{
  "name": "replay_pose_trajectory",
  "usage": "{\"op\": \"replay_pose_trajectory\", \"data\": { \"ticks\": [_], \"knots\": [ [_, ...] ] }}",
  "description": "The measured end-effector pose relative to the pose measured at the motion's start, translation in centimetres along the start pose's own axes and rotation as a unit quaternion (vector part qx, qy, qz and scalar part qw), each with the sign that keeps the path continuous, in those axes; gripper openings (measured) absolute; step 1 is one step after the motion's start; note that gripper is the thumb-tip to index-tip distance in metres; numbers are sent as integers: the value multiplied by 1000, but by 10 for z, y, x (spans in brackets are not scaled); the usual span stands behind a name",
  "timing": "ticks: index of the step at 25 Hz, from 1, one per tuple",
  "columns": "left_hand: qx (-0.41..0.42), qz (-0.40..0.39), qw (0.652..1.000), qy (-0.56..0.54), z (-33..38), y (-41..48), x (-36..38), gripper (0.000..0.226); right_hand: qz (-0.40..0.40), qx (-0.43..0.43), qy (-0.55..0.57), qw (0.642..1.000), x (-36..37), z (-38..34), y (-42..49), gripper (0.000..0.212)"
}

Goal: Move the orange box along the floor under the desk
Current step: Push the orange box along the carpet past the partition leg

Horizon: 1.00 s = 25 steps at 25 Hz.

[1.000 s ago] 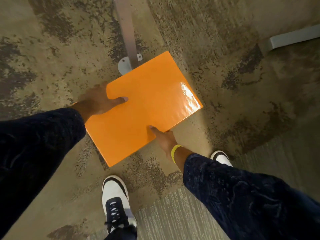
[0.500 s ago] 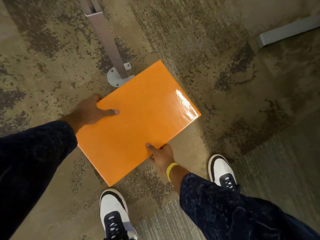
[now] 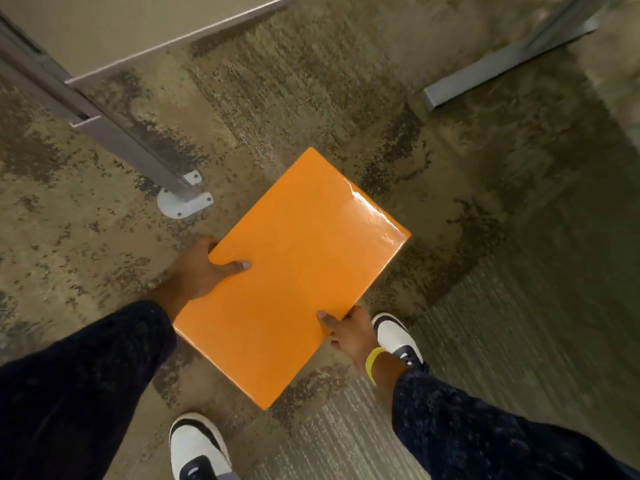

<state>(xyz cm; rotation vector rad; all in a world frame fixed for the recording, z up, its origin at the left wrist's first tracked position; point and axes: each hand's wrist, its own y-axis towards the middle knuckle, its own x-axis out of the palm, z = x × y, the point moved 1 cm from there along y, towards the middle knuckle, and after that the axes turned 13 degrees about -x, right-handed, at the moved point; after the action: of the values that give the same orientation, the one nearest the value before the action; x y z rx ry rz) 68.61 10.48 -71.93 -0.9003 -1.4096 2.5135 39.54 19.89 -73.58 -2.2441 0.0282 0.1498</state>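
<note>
A glossy orange box [image 3: 294, 271] sits flat over the mottled carpet, turned diagonally. My left hand [image 3: 201, 271] grips its left edge, thumb lying on the top face. My right hand [image 3: 349, 330], with a yellow wristband, holds the near right edge, thumb on top. Whether the box touches the floor or is held just above it cannot be told. The desk's grey metal leg [image 3: 114, 140] slants down to a round white foot plate [image 3: 180, 204], just left of the box's far corner. The desk's pale underside edge [image 3: 173, 39] shows at the top left.
A second grey metal foot bar [image 3: 502, 67] lies on the floor at the upper right. My two white and black shoes [image 3: 197, 448] [image 3: 394, 334] stand near the box's near corner and right side. A lighter striped carpet patch [image 3: 485, 341] lies to the right.
The view has pulled back and tilted up, showing more of the desk leg and underside. The box now sits away from the foot plate, lower and to the right. Both hands keep their grip.
</note>
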Motion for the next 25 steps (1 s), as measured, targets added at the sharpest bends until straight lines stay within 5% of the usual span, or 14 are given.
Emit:
{"op": "replay_pose_trajectory", "data": {
  "ticks": [8,13,18,25],
  "knots": [
    [38,-84,994,-53,110,-19,106,56,91,-17,30,995,-157,-37,12,40],
    [57,-47,997,-36,181,-4,166,48,111,-27,49,992,-229,-50,47,60],
    [101,-23,995,-8,254,34,208,55,119,-50,69,989,-289,-66,85,25],
    [150,10,987,61,343,97,230,67,126,-69,55,988,-339,-105,147,51]
  ]
}}
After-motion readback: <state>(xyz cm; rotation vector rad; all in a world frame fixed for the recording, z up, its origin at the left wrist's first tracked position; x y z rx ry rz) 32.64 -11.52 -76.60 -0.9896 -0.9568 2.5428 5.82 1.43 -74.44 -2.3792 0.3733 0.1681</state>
